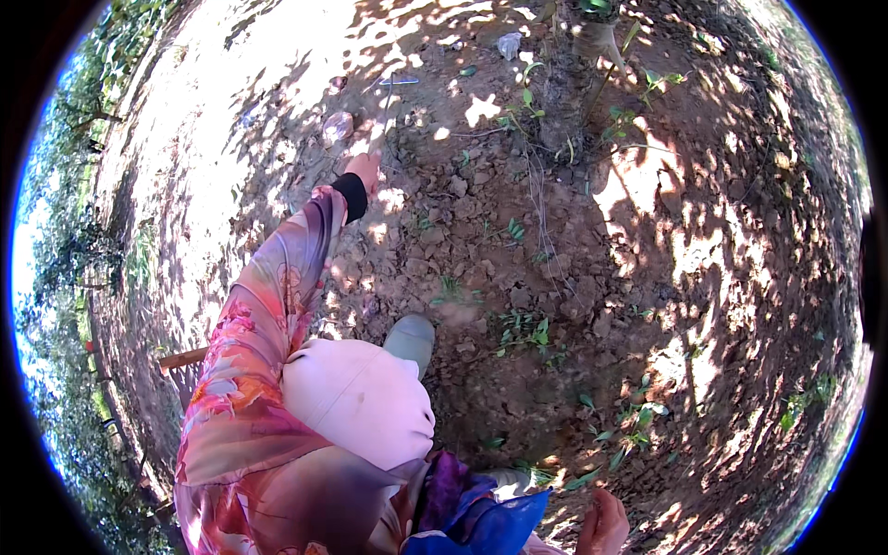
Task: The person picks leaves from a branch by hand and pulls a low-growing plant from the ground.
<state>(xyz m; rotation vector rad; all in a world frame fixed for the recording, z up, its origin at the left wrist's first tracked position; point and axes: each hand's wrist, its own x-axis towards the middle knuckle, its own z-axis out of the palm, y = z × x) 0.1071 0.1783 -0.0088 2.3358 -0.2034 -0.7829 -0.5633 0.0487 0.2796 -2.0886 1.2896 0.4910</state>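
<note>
Outward across the bare soil, the left arm in its floral sleeve (254,328) stretches toward the upper middle of the frame, ending in a black cuff (351,196) and the left hand (366,169). That hand hangs low over the ground or touches it, and its fingers point up the frame; they are too small and washed out by glare for me to tell whether they are apart or closed on something. Just beyond them a thin dark line (388,113) runs up toward a narrow pale-blue strip (400,81), though whether the hand grips it is unclear. Near the hand, a little to its upper left, lies a rounded pinkish thing (338,127). At the lower edge, right of centre, the right hand (603,524) is well apart from the left, its fingers bent and close together; its palm is hidden, so I cannot tell if it holds anything. Left of it, blue cloth (504,524) bunches at the bottom of the frame. A pale pink trouser leg (361,398) is bent near the centre, with a grey-green boot (411,340) just above it. Toward the upper right, a tree trunk (560,102) rises from the ground, and a crumpled clear plastic piece (509,45) lies to its left. Leafy trees (69,250) line the left rim.
</note>
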